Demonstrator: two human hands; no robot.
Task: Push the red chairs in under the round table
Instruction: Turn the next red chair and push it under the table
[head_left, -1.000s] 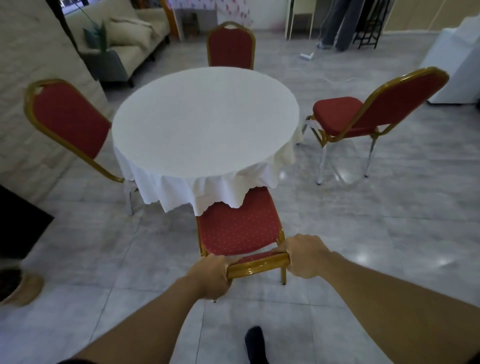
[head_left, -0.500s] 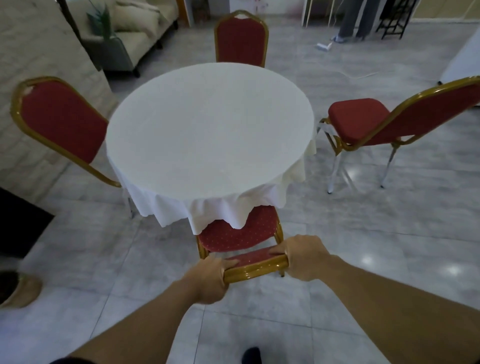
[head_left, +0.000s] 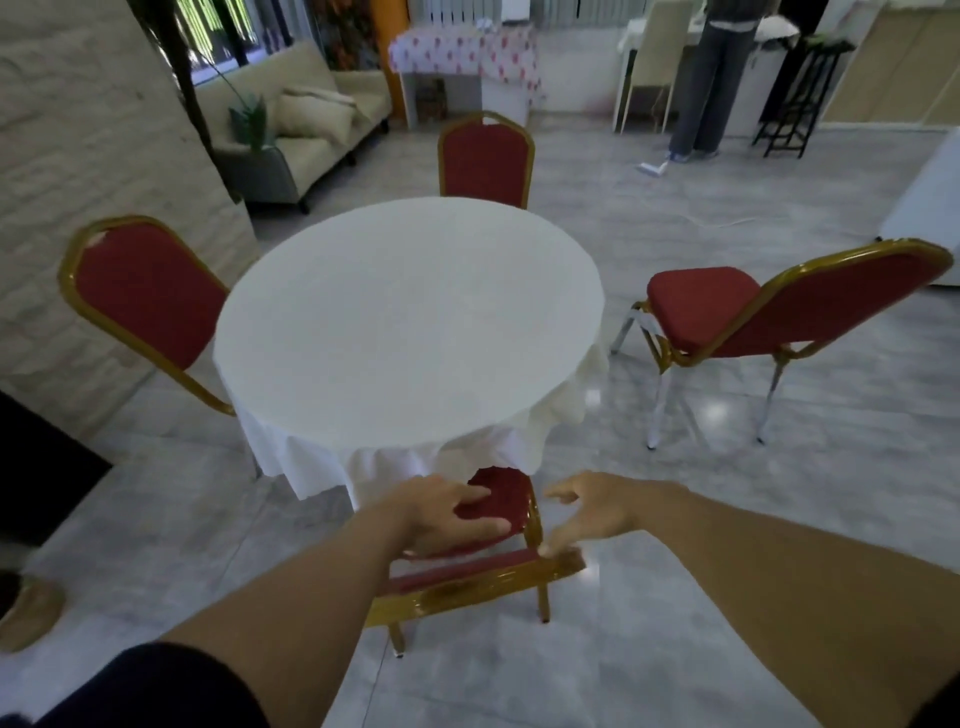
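Both hands open above near chair

One head-worn view looks forward and down, close over both hands (wide-angle, so edges bend), with the table just beyond them.

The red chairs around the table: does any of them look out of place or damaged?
Yes. The chair on the right stands clear of the round table, its whole seat exposed, not pushed in. The chair on the left has a small pale scuff at its backrest's top corner.
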